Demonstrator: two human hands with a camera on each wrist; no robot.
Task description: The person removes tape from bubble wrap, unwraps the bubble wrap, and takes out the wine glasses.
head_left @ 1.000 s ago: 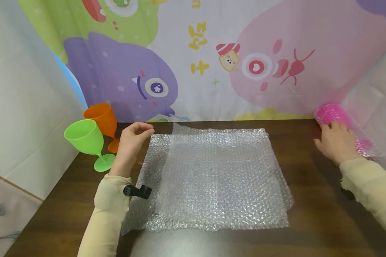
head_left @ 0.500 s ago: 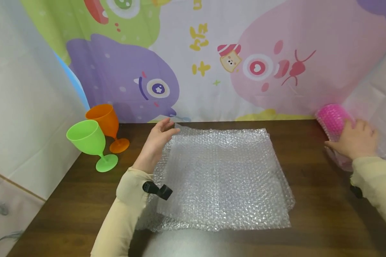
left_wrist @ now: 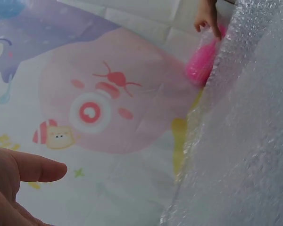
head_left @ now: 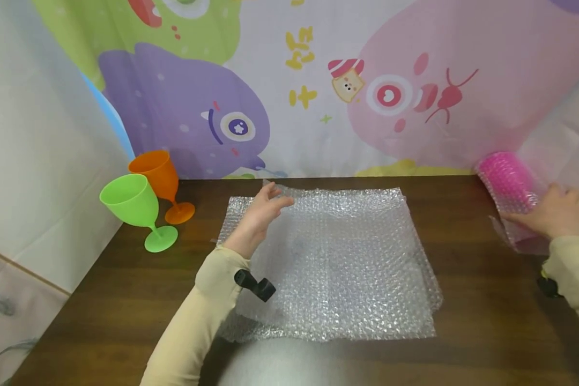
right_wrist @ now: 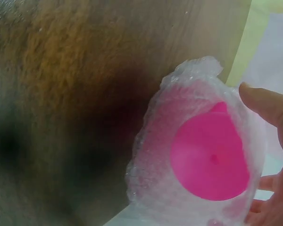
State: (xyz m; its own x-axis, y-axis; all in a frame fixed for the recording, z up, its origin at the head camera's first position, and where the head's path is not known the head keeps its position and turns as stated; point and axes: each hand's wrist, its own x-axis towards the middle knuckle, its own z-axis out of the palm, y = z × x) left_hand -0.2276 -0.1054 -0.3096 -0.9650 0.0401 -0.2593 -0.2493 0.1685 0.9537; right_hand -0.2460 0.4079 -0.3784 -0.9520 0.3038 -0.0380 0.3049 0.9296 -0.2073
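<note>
My left hand hovers over the left part of the bubble wrap sheets, thumb and fingers apart, holding nothing. In the left wrist view its thumb points out straight beside the upright-looking sheet edge. At the far right, my right hand is by the near end of a pink goblet rolled in bubble wrap. The right wrist view shows the goblet's round pink base inside the clear wrap. There the thumb is extended along the wrap's edge, and the other fingers are partly hidden behind it.
A green goblet and an orange goblet stand upright on the left of the brown table. A cartoon-printed cloth hangs along the back. White side walls border the table.
My left hand has moved rightward from the sheets' left corner to above them. The right hand has shifted right across the wrapped goblet, whose near end now lies further left.
</note>
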